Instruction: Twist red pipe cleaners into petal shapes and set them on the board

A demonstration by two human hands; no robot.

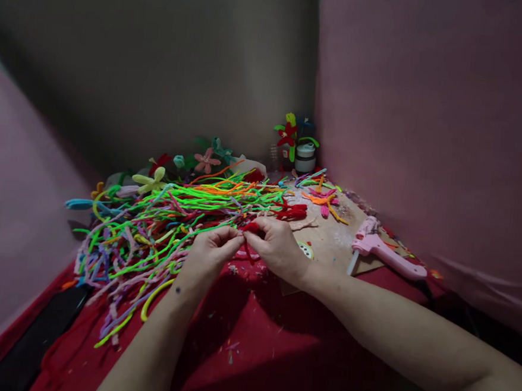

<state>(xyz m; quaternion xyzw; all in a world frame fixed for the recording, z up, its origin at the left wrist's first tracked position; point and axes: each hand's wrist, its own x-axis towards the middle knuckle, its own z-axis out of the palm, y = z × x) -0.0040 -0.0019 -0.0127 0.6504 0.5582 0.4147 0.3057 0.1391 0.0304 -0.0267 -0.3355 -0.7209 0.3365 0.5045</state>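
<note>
My left hand (pixel 210 253) and my right hand (pixel 277 247) meet over the red cloth (pixel 255 344), fingers pinched together on a red pipe cleaner (pixel 250 228). Its red fuzzy end shows between the fingertips and a strand hangs below. Just left of the hands lies a big loose heap of pipe cleaners (pixel 160 224) in green, orange, pink, purple and blue.
A pink glue gun (pixel 385 249) rests on a brown board (pixel 338 236) at the right, among orange and pink flower pieces (pixel 325 200). Finished pipe-cleaner flowers (pixel 205 159) line the back. A small jar (pixel 305 158) with a red flower stands in the corner. Walls close in on three sides.
</note>
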